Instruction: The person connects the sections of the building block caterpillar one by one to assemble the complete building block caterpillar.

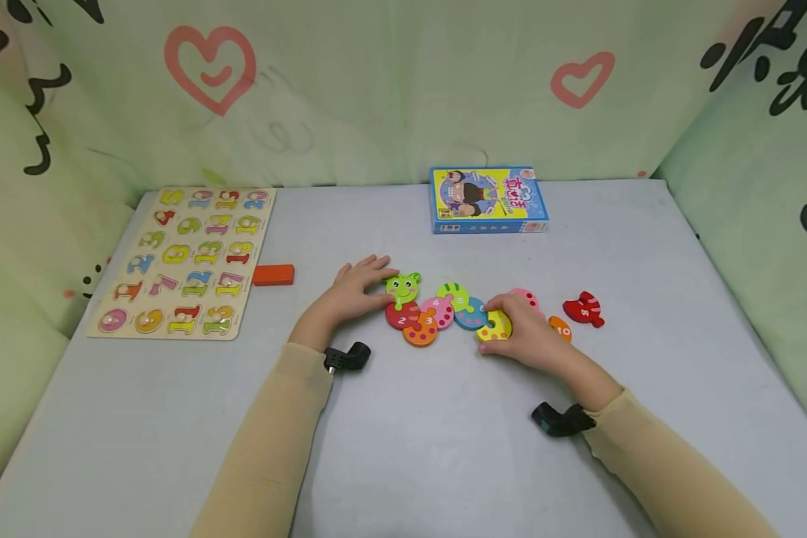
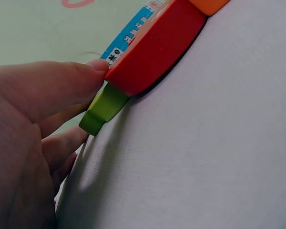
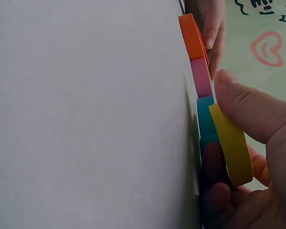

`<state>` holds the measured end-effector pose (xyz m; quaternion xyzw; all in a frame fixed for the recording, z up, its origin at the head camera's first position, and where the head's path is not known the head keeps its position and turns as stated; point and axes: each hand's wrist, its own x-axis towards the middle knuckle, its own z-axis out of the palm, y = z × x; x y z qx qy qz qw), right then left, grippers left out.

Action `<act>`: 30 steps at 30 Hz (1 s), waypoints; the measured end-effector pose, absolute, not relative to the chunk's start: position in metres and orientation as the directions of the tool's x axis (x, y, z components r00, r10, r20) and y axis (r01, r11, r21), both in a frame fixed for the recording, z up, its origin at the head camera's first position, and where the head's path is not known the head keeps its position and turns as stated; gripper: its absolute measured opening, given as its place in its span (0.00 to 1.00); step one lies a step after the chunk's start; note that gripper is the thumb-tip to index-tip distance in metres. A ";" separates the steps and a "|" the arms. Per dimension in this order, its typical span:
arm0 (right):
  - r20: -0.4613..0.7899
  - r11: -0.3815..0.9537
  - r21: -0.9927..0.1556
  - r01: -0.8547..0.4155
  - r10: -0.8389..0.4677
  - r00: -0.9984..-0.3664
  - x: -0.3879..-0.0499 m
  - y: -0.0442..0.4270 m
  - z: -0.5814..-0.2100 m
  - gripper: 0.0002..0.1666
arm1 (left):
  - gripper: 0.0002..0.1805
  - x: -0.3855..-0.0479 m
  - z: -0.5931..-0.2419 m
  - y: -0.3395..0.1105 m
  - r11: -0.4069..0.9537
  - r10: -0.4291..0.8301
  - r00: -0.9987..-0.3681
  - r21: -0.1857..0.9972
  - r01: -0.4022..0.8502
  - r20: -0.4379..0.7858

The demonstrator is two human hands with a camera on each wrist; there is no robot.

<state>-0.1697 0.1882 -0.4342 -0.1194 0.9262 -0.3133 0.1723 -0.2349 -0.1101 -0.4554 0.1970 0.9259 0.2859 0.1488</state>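
- Found yellow piece (image 1: pixel 495 326) at the right end of the row, pinched between thumb and fingers of the right hand (image 1: pixel 527 332); per right wrist view, sits tilted against the line of the blue piece (image 1: pixel 471 315).
- Cannot confirm full seating beside blue. If pressed down at this tilt, could ride up on the blue edge or shove blue out of line.
- Held by the rim only; could slip or twist on a hurried push.
- Noted left hand (image 1: pixel 359 288) with thumb and fingers apart, apparently touching the green frog-face piece (image 1: pixel 402 288), thumb tip at the red piece (image 1: pixel 400 316). Judged a brace at one end only.
- Under pressure from the right, could therefore buckle mid-row at the orange piece (image 1: pixel 420 333), pink piece (image 1: pixel 438 312) or green disc (image 1: pixel 455 294).
- Observed second pink piece (image 1: pixel 526 296) and second orange piece (image 1: pixel 561 329) close by the right hand, partly hidden; could be nudged by knuckles or wrist.
- Recorded red bow-shaped piece (image 1: pixel 583 308) farther right, apart; could be scattered by a wide sweep.
- Listed beyond, on the surface (image 1: pixel 410 448): blue box (image 1: pixel 487 200), number board (image 1: pixel 239 310), orange block (image 1: pixel 273 275). Judged low risk.
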 end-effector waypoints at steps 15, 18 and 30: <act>-0.227 0.810 -0.570 -0.138 -0.317 -0.921 -0.169 0.185 -0.433 0.40 | 0.30 -0.233 -0.454 -0.109 0.764 0.445 -0.881 0.583 0.277 -0.164; -0.220 0.818 -0.554 -0.155 -0.323 -0.920 -0.168 0.185 -0.433 0.41 | 0.29 -0.233 -0.454 -0.109 0.763 0.444 -0.881 0.583 0.277 -0.163; -0.190 0.860 -0.496 -0.117 -0.239 -0.952 -0.163 0.198 -0.414 0.43 | 0.29 -0.234 -0.455 -0.109 0.766 0.442 -0.881 0.583 0.271 -0.170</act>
